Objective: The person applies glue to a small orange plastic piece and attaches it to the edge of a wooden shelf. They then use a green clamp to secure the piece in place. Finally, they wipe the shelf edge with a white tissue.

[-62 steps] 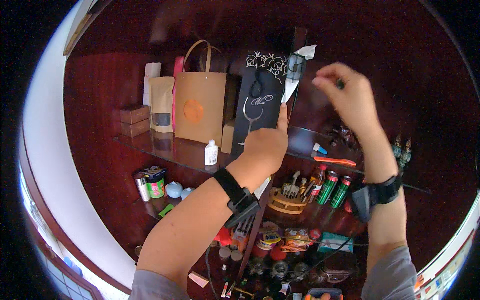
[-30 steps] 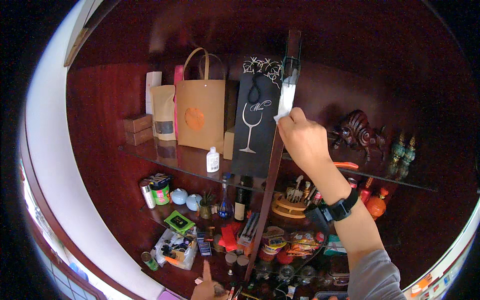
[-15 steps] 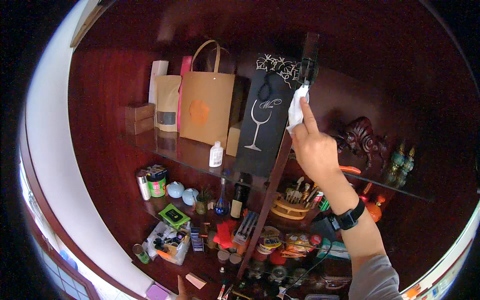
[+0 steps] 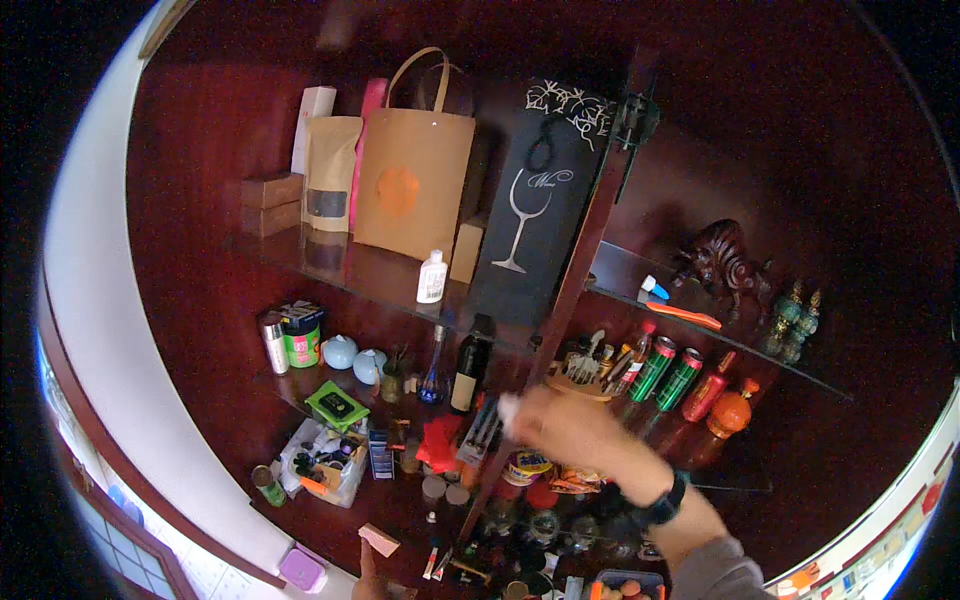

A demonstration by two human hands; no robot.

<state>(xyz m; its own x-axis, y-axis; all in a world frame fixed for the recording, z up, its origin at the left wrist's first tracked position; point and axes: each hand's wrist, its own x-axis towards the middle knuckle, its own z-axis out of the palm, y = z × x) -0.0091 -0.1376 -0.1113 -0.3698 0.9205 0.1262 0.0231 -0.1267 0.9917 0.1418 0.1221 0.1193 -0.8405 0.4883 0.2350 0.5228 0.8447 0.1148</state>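
A crumpled white tissue (image 4: 508, 412) pokes out from the fingers of my right hand (image 4: 565, 432), which is closed on it and blurred by motion. This hand is in front of the upright divider (image 4: 540, 385), at the level of the lower shelves, with a dark band on its wrist. At the bottom edge my left hand (image 4: 370, 572) shows only in part, a finger stretched out beside a small pinkish block (image 4: 379, 540). Most of that hand is out of the picture.
Glass shelves carry a paper bag (image 4: 415, 185), a black wine box (image 4: 535, 215), a small white bottle (image 4: 431, 278) near the edge and a carved animal figure (image 4: 722, 262). Lower down are a dark bottle (image 4: 470, 372), green cans (image 4: 655, 370) and a filled plastic bin (image 4: 345, 480).
My right hand has come down and left with the tissue, from the upper divider to the lower shelves. The view has shifted slightly. Cans and a blue-capped tube have come into sight.
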